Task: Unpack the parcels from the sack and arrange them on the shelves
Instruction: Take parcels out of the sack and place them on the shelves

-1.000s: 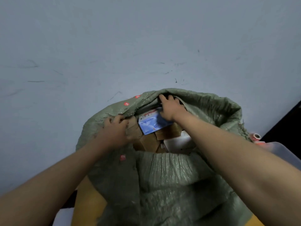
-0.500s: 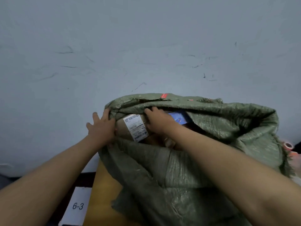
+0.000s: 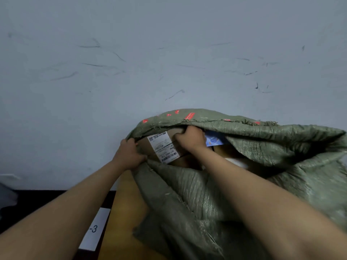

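- A white tag (image 3: 94,229) reading "-3" lies at the lower left, well below the left hand's fingers, beside a yellow-brown surface (image 3: 127,212) that runs under the sack.
- The left hand (image 3: 128,155) has its fingers curled tight on the left edge of the green woven sack (image 3: 262,166), bunching the fabric at the mouth.
- Just right of those fingers, inside the mouth, sits a brown cardboard parcel (image 3: 148,147) with a white shipping label (image 3: 164,147) facing up.
- The right hand (image 3: 190,138) reaches into the sack, fingers clamped over the parcel's upper right end, under the sack's top lip.
- Right of these fingers a blue packet (image 3: 214,140) shows, partly covered by the fabric.
- Behind everything stands a scuffed grey wall (image 3: 169,53).
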